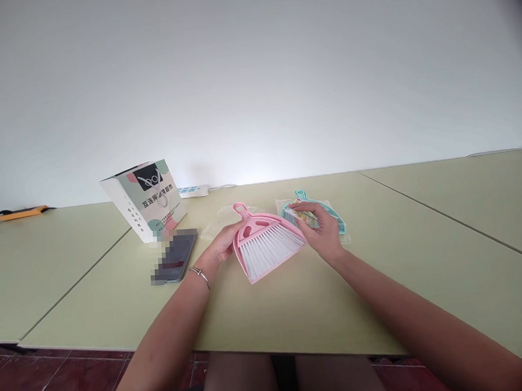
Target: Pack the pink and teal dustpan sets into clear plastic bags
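A pink dustpan (240, 261) is tilted up above the table, with a pink brush (270, 247) nested in it, white bristles toward me. My left hand (223, 243) grips this set at its left side near the handle. My right hand (322, 230) is at the right, its fingers curled around a small pale piece with yellow print (305, 217); its exact kind is unclear. Beyond that hand lies a turquoise dustpan (340, 225) on clear plastic wrapping, partly hidden by my fingers.
A printed paper bag (165, 200) with rope handles stands tilted at the back left. Before it lies a dark phone (179, 255), partly blurred out. Clear plastic film (212, 224) lies behind my left hand. An orange object (23, 213) with a black cord is far left, by the wall.
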### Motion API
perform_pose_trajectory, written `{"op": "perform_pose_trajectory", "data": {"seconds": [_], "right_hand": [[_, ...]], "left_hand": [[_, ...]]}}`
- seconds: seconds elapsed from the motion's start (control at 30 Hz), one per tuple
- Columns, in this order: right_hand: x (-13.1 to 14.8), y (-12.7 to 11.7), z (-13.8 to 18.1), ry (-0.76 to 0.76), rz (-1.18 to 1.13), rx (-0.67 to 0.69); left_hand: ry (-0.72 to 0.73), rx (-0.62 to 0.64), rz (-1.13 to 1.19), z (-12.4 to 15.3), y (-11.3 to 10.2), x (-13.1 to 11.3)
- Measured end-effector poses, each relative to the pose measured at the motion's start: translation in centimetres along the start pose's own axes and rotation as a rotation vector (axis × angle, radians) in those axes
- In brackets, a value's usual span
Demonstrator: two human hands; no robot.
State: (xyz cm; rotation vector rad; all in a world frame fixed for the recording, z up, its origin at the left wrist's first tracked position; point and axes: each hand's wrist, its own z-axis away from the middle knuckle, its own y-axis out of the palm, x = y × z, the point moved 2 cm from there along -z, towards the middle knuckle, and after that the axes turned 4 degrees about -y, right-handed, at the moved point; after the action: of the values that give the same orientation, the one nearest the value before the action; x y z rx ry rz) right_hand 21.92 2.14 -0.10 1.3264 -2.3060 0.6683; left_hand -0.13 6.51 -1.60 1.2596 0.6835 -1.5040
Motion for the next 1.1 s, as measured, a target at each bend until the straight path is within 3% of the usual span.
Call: {"op": "perform_pose_trajectory", "data": {"seconds": [0.1,0.23,0.47,0.6,0.8,1.0,1.1], "right_hand": [[-0.3,0.2,0.0,-0.101,-0.055,0.036],[-0.4,0.4,0.1,-0.123,-0.005,0.097],[0.5,1.5,0.3,-0.404,0.101,0.290],[0.6,2.0,0.3,-0.445,0.131,0.334],[0.4,2.0,0.3,-0.352,0.134,0.366],[-0.4,1.4,0.1,0.021,0.090,0.229],[-0.8,1.2,0.0,0.092,0.111,0.201]], "left_hand": [[-0.035,0.031,-0.043,0.0,0.0,0.3],[-0.061,0.050,-0.053,0.0,0.2,0.5],[0.008,0.032,-0.029,-0.4,-0.1,0.5],[0.040,0.060,-0.026,-0.4,-0.1,0.4],[0.059,0.027,-0.030,-0.3,-0.2,0.2],[0.054,0.078,0.010,0.2,0.3,-0.4],[0.041,0.065,0.016,0.5,0.5,-0.6]]}}
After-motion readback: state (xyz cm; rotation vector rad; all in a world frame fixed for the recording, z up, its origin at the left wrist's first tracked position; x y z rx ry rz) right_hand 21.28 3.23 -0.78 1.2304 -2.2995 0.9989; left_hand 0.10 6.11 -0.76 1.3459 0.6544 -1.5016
